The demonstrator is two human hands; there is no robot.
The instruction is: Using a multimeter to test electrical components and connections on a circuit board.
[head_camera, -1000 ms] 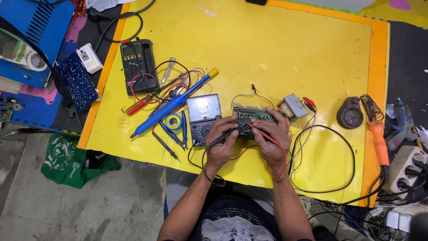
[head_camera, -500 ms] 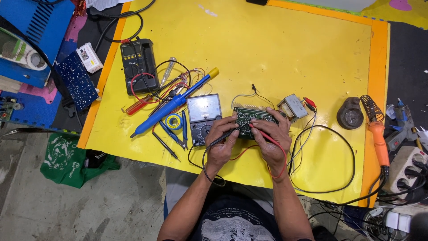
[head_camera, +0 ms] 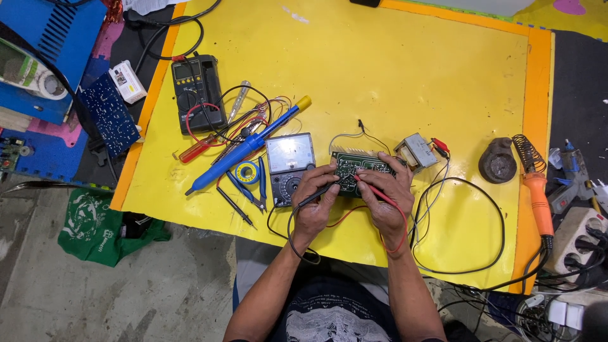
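Observation:
A green circuit board lies on the yellow mat in front of me. My left hand grips a black test probe with its tip on the board. In my right hand is a red test probe, also pointing at the board. Left of the board sits a grey analog meter, with the probe leads running toward it. A small metal transformer is wired to the board's right side.
A blue desoldering pump, solder reel, blue pliers, red screwdriver and black digital multimeter lie at left. An orange soldering iron in a coil stand and a power strip are at right. A green cloth lies on the floor.

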